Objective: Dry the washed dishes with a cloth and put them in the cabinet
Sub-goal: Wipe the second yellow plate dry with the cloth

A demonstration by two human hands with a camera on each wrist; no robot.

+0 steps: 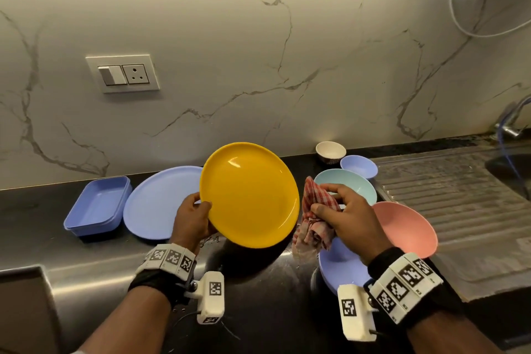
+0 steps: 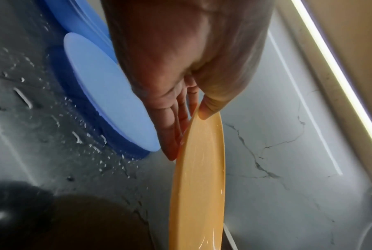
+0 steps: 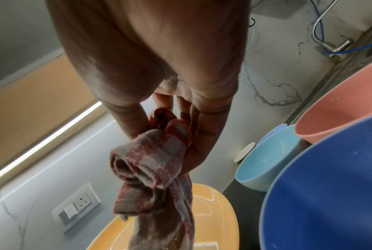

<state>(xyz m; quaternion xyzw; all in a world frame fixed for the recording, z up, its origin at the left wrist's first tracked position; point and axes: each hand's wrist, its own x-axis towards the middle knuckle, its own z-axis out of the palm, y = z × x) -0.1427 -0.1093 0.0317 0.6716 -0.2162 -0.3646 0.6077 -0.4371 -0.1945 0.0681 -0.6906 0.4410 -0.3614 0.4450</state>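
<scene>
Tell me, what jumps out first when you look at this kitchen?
The big yellow plate, held up over the dark counter by the left hand pinching its rim. Right beside it, the right hand grips a red checked cloth. Behind that hand sit colourful bowls: a pink bowl and a light blue bowl.

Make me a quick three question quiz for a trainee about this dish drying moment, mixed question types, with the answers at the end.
1. True or false: the left hand holds the yellow plate by its rim.
2. Which item does the right hand grip? A) the pink bowl B) the checked cloth C) the white cup
3. Fill in: the blue rectangular container sits on the counter, to the ____ of the large blue plate.

Key: 1 true; 2 B; 3 left
</scene>
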